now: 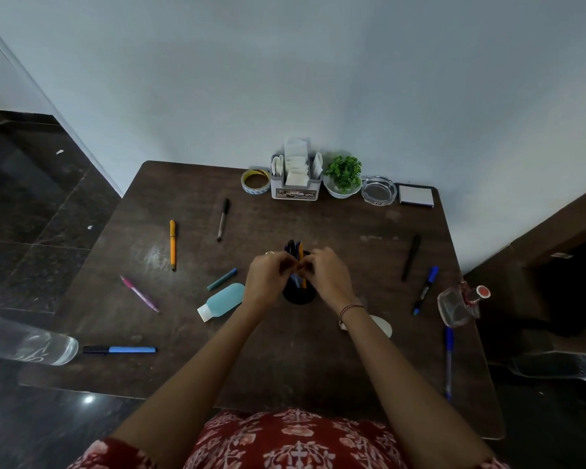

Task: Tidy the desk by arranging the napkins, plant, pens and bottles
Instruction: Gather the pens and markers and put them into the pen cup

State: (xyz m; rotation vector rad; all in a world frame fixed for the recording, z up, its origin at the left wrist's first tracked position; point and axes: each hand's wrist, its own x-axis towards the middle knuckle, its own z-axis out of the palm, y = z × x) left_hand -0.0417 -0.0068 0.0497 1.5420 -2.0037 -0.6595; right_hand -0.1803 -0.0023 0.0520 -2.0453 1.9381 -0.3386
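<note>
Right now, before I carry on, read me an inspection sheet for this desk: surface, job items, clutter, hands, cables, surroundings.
Surface: dark brown wooden desk, scuffed.
Job's things: black pen cup holding upright pens; orange pen, pink pen and others loose; blue-liquid bottle and clear plastic bottle lying down; red-capped glass bottle at right edge; grey napkin holder and green plant in white bowl at back.
Clutter: tape roll, glass ashtray, white notepad.
Hands: left hand and right hand both pinch the upright pens.
Cables: nothing seen.
Surroundings: pale wall, dark tiled floor.
</note>
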